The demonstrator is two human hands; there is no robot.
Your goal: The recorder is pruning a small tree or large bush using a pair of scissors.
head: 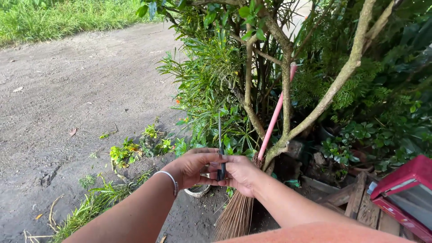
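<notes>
Head view shows your left hand [191, 167] and right hand [240, 173] meeting in front of the shrub [252, 76], both closed around a pair of dark-handled shears [220, 153] held upright between them. Your left fingers [204, 158] wrap the near side of the handle, and your right fingers curl on the other side; neither hand is open. I cannot tell whether the blades are parted, since they show only as a thin line against the leaves.

A stick broom with a pink handle [273, 119] leans into the trunk just behind your right hand, its bristles [236, 211] fanning down by your wrist. Clippings [130, 150] lie on the dirt path [67, 90] to the left, and a red box [405, 186] sits at the right edge.

To handle this well, I judge you should keep both thumbs clear of the pivot, hold the tip pointed away from your body, and steady your grip before bringing the blades to any stem.
</notes>
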